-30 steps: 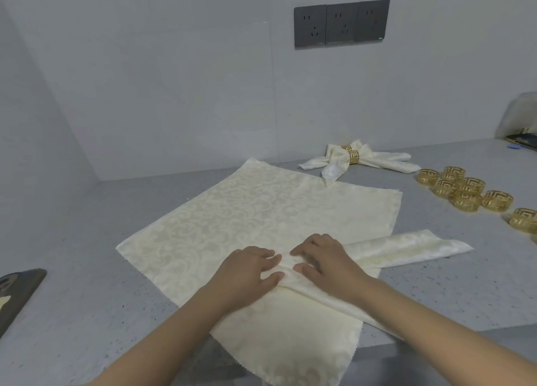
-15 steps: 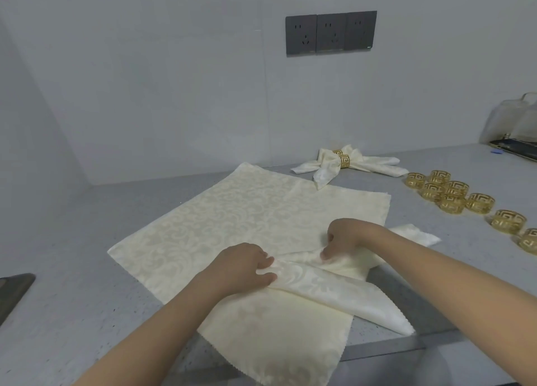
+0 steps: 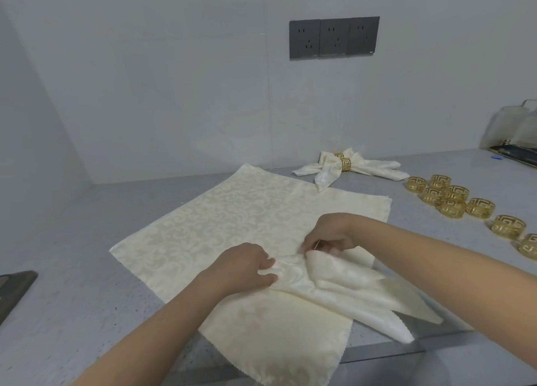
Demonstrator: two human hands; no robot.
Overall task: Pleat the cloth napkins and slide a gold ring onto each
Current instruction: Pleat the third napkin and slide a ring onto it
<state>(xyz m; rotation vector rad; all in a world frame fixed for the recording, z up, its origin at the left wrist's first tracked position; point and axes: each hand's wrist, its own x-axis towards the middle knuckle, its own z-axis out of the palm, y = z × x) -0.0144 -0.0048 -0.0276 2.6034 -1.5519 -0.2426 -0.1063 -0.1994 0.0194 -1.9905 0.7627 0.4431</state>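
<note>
A: Damask, cream and scroll-patterned: a square cloth napkin (image 3: 232, 228) lies flat on the grey speckled desk (image 3: 87, 298), its near corner hanging over the front edge.

B: And the hands?

A: Both are near the middle of it, on a second cream napkin (image 3: 343, 292) already folded into long pleats that run off to the near right, its pointed ends close to the desk edge. The left hand (image 3: 244, 265) pinches the gathered end of those pleats, thumb and fingers curled onto the cloth. The right hand (image 3: 331, 234) is just beyond, touching the same bunch; its grip is curled over a raised fold, fingertips tucked in.

B: Rings?

A: A loose cluster of gold openwork napkin rings (image 3: 453, 199) sits on the right of the desk, trailing toward the right edge, well apart from the hands. At the far side, beside the wall, a finished cream napkin fanned like a bow (image 3: 328, 169) wears a gold ring (image 3: 345, 164) at its centre.

B: Anything else?

A: A dark grey triple wall socket (image 3: 334, 37) above, and a dark flat object (image 3: 14, 289) at the left edge.
</note>
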